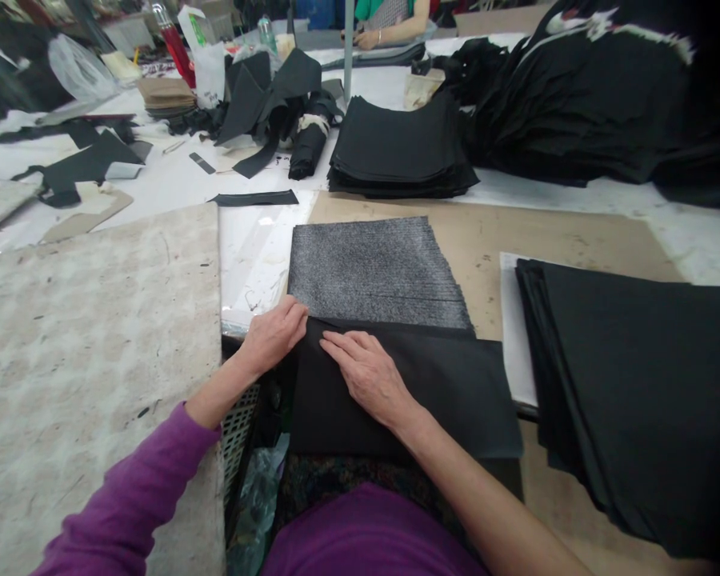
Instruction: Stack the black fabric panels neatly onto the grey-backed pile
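Note:
A black cloth panel [444, 392] hangs over the table's front edge, its upper edge lying along a grey speckled stack of sheets [366, 260]. At the panel's upper left corner, my left hand [279, 330] is closed, thumb and fingers pinching the cloth edge. My right hand [369, 372] lies on the panel just right of it, fingers stretched out together and pressing near the upper edge. What lies under my right palm is hidden.
A pile of black cloth [648, 384] overhangs the table at right. Behind stand a black stack [399, 148] and a large dark heap [588, 104]. A pale padded board [96, 360] fills the left. Across the table is another person's arm [390, 32].

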`<state>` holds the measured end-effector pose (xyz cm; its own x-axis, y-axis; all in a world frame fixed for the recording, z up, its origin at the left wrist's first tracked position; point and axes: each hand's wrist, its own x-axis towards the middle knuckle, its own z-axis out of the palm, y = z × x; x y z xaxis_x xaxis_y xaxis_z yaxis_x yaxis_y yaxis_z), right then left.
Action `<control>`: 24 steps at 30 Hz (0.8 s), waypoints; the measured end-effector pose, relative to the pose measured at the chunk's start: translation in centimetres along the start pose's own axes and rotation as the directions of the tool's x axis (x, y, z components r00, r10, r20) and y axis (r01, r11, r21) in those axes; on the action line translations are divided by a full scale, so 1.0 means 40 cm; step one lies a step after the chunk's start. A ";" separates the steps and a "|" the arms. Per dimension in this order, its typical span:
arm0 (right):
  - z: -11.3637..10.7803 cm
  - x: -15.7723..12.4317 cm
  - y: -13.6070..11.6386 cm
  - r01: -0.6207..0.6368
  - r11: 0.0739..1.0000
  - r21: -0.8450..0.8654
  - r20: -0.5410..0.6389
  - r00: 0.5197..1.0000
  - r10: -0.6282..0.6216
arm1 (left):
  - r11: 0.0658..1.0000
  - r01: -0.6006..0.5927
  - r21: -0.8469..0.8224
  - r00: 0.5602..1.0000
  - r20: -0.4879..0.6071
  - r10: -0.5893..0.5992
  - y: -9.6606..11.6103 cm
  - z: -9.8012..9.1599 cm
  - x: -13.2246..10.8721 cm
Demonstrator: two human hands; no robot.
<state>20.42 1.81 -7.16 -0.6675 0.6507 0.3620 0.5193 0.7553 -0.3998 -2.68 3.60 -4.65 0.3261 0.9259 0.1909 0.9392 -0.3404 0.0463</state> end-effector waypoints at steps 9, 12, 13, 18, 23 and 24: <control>-0.001 0.001 0.008 -0.020 0.996 0.082 -0.045 0.999 0.023 | 0.821 0.041 -0.570 0.999 0.011 -0.043 -0.040 -0.036 -0.010; -0.007 0.005 0.004 -0.082 0.988 0.133 -0.113 0.989 0.097 | 0.880 -0.062 -0.471 0.998 -0.034 0.052 -0.035 -0.017 -0.012; -0.008 0.007 0.001 -0.114 0.986 0.124 -0.127 0.983 0.130 | 0.901 -0.090 -0.424 0.996 -0.051 0.075 -0.035 -0.008 -0.013; -0.004 0.017 -0.015 -0.184 0.981 -0.069 -0.089 0.980 0.177 | 0.960 -0.230 -0.162 0.972 -0.083 0.219 -0.046 0.016 -0.021; -0.006 0.028 -0.023 -0.175 0.968 -0.180 -0.023 0.985 0.174 | 0.945 -0.326 -0.025 0.940 -0.119 0.321 -0.052 0.017 -0.029; -0.008 0.031 -0.023 -0.168 0.967 -0.190 -0.005 0.985 0.170 | 0.942 -0.337 -0.011 0.935 -0.124 0.333 -0.051 0.017 -0.029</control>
<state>19.28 1.92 -6.08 -0.5669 0.7700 0.2927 0.7157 0.6364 -0.2879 -4.92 3.33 -5.65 0.6039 0.7318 0.3159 0.7733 -0.6340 -0.0095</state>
